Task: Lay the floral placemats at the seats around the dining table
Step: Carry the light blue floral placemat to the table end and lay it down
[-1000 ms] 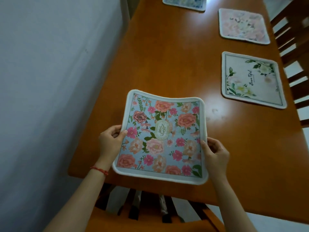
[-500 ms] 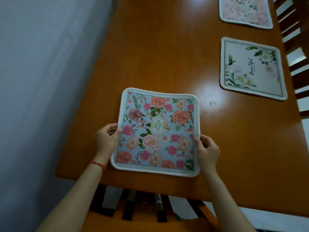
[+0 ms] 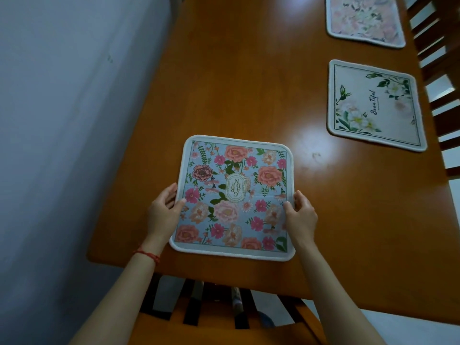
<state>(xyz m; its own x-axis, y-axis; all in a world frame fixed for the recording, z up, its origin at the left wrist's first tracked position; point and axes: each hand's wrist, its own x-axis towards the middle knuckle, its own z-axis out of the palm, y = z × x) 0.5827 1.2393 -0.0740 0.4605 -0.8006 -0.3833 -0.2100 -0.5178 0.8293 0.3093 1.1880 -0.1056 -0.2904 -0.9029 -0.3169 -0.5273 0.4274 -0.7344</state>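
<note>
A blue placemat (image 3: 234, 195) with pink and peach flowers lies flat on the near end of the wooden dining table (image 3: 244, 90). My left hand (image 3: 163, 214) pinches its left edge, thumb on top. On the opposite edge, my right hand (image 3: 300, 215) pinches it the same way. A cream placemat (image 3: 373, 105) with white flowers and green leaves lies flat at the table's right side. Farther back on the right sits a pale pink floral placemat (image 3: 364, 19).
A grey wall (image 3: 62, 120) runs close along the table's left side. A wooden chair (image 3: 224, 317) with a slatted back is tucked under the near end. More slatted chairs (image 3: 440, 78) stand along the right edge.
The blue placemat, curved and lifted a second ago, has come down flat onto the table. Both hands have kept hold of its side edges.
</note>
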